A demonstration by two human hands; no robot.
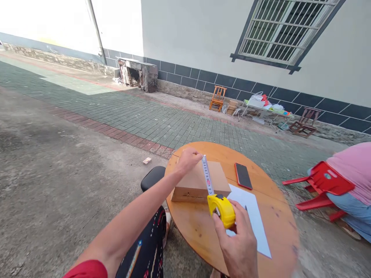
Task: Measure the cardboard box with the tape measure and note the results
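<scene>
At the left, the bare left hand (189, 159) could lose the free end of the white, flat, printed measuring-tape blade (206, 175) if its fingertip grip slackens, and the blade could then snap back towards six o'clock; the tan, rectangular, cardboard-looking box (218, 173) beneath, at ten to eleven o'clock on the round, orange-brown wooden worktop (191, 227), could shift if the left wrist leans on it; further right, a tilt of the bare right hand (239, 239) could twist or buckle the blade, since the yellow, rounded, plastic-looking tape case (228, 212) hangs past the box's near edge, around the worktop's centre.

The left hand is nearly closed, thumb and fingers pinching at the blade's end by eleven o'clock, the exact contact too small to tell; the right hand is part open, curved round the case, which it grips between thumb and fingers; whether a finger presses a lock, I cannot tell.
</scene>
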